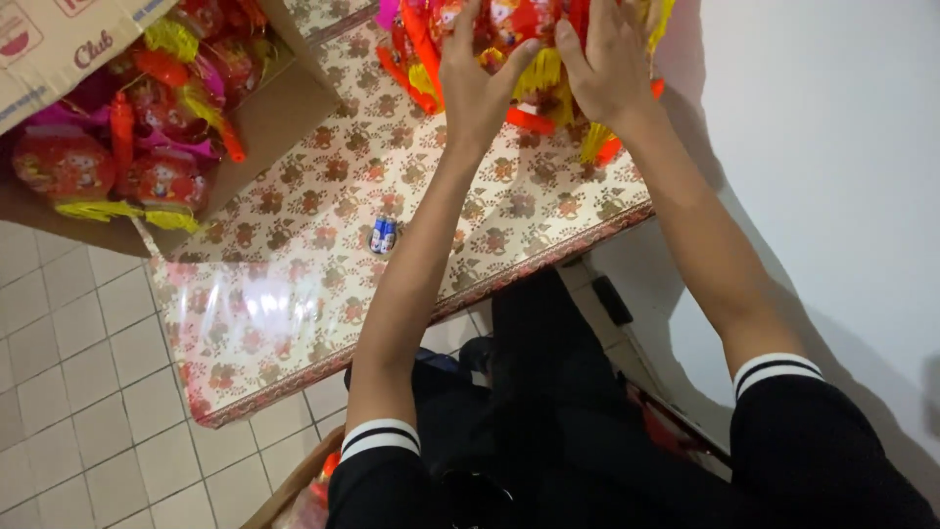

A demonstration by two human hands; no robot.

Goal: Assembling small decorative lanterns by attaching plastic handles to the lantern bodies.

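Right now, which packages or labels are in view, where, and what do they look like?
Cardboard box: top left on the table, open, brown, full of red, yellow and pink wrapped items.
Wrapped bundle: top centre, red, yellow, orange, under the left hand and right hand.
Small tube: mid-table, blue and white label.

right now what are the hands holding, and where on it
Both hands grip a bundle of red and yellow tasselled decorations at its lower end: the left hand on its left side, the right hand on its right.
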